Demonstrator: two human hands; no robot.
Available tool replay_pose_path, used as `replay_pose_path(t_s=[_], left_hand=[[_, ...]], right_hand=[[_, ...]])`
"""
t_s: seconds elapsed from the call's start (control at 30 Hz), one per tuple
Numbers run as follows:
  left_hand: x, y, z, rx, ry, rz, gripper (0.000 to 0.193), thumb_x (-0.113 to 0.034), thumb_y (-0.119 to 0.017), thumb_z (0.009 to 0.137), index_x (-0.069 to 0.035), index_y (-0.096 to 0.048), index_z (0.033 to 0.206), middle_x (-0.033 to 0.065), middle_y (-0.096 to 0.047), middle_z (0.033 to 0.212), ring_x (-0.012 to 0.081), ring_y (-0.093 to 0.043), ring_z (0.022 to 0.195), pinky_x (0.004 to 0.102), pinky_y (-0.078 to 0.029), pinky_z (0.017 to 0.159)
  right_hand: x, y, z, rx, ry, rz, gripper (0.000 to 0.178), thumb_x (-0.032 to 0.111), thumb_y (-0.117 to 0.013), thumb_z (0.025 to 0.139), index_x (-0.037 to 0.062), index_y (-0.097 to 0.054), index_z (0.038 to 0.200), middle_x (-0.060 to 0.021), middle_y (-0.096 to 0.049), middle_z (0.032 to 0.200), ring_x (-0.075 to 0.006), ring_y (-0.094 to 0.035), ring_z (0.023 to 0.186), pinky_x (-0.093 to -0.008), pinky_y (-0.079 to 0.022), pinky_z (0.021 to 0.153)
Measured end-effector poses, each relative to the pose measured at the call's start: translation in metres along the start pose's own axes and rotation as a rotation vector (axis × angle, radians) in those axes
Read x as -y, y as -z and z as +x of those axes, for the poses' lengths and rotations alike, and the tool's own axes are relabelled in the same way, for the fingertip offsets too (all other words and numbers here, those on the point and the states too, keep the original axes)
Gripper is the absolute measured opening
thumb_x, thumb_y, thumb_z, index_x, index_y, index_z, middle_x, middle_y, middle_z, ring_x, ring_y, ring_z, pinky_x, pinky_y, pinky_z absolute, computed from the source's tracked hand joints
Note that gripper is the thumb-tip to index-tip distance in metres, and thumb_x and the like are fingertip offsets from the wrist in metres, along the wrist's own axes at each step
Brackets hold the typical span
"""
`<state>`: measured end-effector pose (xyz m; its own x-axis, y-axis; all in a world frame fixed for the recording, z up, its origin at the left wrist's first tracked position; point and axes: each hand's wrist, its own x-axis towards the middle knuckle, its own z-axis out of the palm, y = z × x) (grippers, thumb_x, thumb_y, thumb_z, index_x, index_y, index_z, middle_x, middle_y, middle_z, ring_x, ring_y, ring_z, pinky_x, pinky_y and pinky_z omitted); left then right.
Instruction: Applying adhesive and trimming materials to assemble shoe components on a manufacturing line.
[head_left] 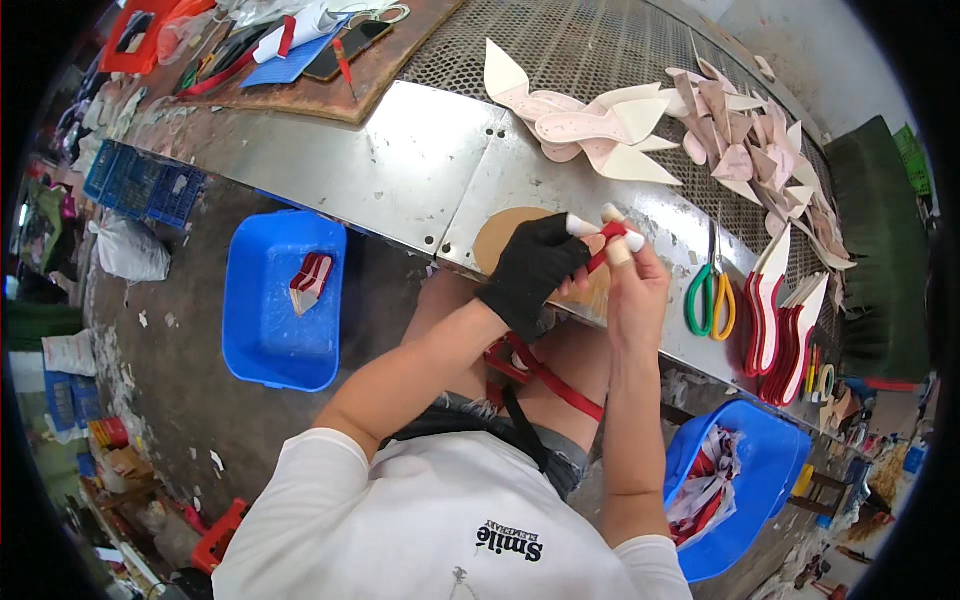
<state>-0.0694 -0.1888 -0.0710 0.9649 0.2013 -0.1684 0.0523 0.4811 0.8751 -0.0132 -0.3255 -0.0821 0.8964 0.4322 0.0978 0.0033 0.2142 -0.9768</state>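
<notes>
My left hand (535, 268), in a black fingerless glove with a white-wrapped fingertip, is closed and meets my right hand above the bench's front edge. My right hand (640, 285) is bare, with pale caps or tape on its fingertips, and pinches too. Between their fingertips is a small red strip (614, 230), mostly hidden by the fingers. Beneath the hands, a round tan board (497, 240) lies partly covered on the metal bench. Right of my hands lie scissors (712, 302) with one green and one yellow handle.
Red-edged white shoe pieces (765, 325) lie stacked at the bench's right. Pale insole-shaped pieces (590, 125) and a heap (745, 150) sit on the mesh. Blue tubs flank me, the left one (250, 340) holding red-edged pieces, the right one (755, 500) scraps. A red strap (565, 390) crosses my lap.
</notes>
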Motion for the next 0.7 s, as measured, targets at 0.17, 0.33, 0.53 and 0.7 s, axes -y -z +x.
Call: replay_pose_path(t_s=[0.17,0.33,0.53,0.7], left_hand=[[-0.038,0.032,0.071,-0.198,-0.799,0.903,0.027,-0.026,-0.073,0.073,-0.008,-0.068,0.092,0.0123,-0.063,0.080,0.0270,-0.062,0.073,0.0371,-0.050,0.065],[-0.058,0.027,0.149,-0.134,-0.688,1.613,0.045,-0.038,-0.069,0.072,-0.009,-0.062,0.106,0.0143,-0.061,0.100,0.0312,-0.058,0.097,0.0414,-0.048,0.082],[-0.069,0.005,0.165,-0.029,-0.627,1.715,0.041,-0.028,-0.073,0.067,-0.007,-0.063,0.101,0.0145,-0.063,0.104,0.0319,-0.062,0.093,0.0420,-0.051,0.081],[-0.098,0.017,0.171,-0.186,-0.654,1.605,0.061,-0.032,-0.074,0.064,-0.007,-0.057,0.117,0.0138,-0.061,0.105,0.0315,-0.061,0.096,0.0408,-0.049,0.084]], right_hand=[[0.018,0.041,0.029,-0.282,-0.050,0.468,0.027,0.005,-0.057,0.089,0.0033,-0.055,0.117,-0.0091,-0.062,0.102,-0.0207,-0.063,0.088,-0.0321,-0.053,0.079],[0.020,0.055,0.048,-0.263,-0.092,-0.004,0.027,0.004,-0.056,0.088,0.0015,-0.057,0.115,-0.0061,-0.060,0.078,-0.0111,-0.055,0.055,-0.0226,-0.044,0.050],[0.012,0.026,0.091,-0.313,-0.287,-0.341,0.026,0.021,-0.061,0.087,-0.0039,-0.064,0.090,-0.0074,-0.060,0.062,-0.0132,-0.055,0.048,-0.0230,-0.042,0.045],[0.004,0.020,0.107,-0.373,-0.132,-0.249,0.027,0.019,-0.059,0.089,-0.0056,-0.063,0.078,-0.0081,-0.059,0.057,-0.0131,-0.056,0.045,-0.0248,-0.041,0.041]])
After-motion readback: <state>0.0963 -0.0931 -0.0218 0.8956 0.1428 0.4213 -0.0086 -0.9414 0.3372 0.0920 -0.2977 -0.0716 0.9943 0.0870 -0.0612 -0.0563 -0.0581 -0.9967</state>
